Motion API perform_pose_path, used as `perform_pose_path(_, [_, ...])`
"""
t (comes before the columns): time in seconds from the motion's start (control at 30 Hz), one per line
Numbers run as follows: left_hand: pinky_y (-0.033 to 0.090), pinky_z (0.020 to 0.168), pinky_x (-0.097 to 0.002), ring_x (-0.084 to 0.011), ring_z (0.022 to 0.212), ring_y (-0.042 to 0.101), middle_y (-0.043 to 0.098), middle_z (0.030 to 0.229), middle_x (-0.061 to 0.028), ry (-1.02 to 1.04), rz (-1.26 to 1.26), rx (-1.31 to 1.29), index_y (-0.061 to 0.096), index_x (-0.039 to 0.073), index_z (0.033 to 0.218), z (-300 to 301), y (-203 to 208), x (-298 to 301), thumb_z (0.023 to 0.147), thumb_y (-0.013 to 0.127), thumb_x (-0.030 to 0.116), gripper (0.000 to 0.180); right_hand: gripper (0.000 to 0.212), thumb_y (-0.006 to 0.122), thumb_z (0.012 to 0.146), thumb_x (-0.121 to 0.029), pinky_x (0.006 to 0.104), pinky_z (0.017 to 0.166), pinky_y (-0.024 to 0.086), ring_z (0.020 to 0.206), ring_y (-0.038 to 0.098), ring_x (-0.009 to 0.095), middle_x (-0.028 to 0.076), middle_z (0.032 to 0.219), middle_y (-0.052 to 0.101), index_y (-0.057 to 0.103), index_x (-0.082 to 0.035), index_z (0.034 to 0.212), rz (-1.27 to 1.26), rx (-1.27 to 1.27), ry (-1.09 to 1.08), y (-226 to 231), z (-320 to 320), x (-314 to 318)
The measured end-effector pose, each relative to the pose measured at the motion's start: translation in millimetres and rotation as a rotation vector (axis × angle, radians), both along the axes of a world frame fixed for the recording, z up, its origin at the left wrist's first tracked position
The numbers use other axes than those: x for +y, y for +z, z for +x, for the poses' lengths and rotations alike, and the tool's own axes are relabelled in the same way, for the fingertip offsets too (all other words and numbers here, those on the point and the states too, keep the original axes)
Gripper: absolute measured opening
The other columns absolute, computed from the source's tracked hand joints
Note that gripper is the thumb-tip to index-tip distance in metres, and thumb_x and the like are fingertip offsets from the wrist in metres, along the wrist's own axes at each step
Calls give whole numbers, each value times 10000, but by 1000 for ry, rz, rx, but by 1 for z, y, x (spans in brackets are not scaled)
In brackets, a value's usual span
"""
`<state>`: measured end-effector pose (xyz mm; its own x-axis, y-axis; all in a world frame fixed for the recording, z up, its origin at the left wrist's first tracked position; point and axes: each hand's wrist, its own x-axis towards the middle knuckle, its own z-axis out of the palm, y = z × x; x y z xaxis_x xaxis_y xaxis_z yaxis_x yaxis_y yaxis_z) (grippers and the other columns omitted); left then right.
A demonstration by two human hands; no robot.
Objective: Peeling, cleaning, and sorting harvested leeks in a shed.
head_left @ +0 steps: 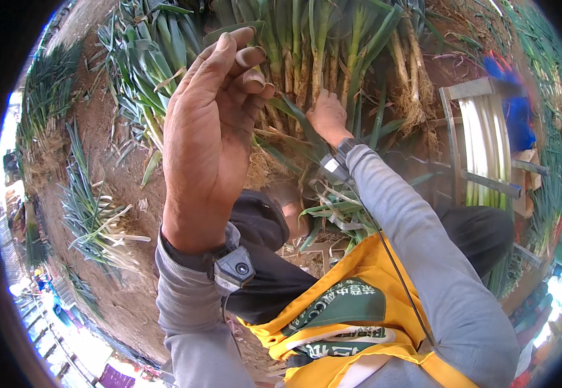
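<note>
My left hand (206,123) is raised close in front of me, its fingers loosely curled and apart, with nothing visible in them. Below and beyond it, my right hand (328,118) has its fingers closed at the lower stem of a long green onion (319,61). That onion stands among a dense row of unpeeled green onions (281,39) with brown, soil-covered stems and hairy roots. Strips of loose leaf (342,210) lie between my legs, under the right forearm. Each wrist wears a strapped device; the small camera (234,268) on the left one shows clearly.
To the right, a metal rack (452,129) holds peeled white onion stems (484,139). A small pile of cleaned onions (103,226) lies on the soil (116,181) at left. More onion bundles (48,84) stand far left and along the right edge. Blue plastic (517,116) sits behind the rack.
</note>
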<state>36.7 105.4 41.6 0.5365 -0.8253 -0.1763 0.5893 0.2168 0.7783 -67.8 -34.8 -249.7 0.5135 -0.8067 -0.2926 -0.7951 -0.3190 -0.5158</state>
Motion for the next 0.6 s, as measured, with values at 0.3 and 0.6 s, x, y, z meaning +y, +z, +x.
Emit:
perform_pose_path(0.3, [535,767,-290,-114,791,630,684,950,-51,60,4,-13,665,14,1155,10,-9,-17,1009,625,210,247,525,713,872,-221,339,923,469,1073,601,217,162,1133,659,571,105,1258,526,-576,-97,7,-91,-14])
perform_pose_path(0.6, [578,752,-370,-237,824,685,685,963,-121,147,245,-13,620,1,1059,-8,-34,-53,1026,591,265,268,322,607,972,-222,286,762,486,847,587,119,41,991,617,630,51,1140,438,-993,275,213,-127,45])
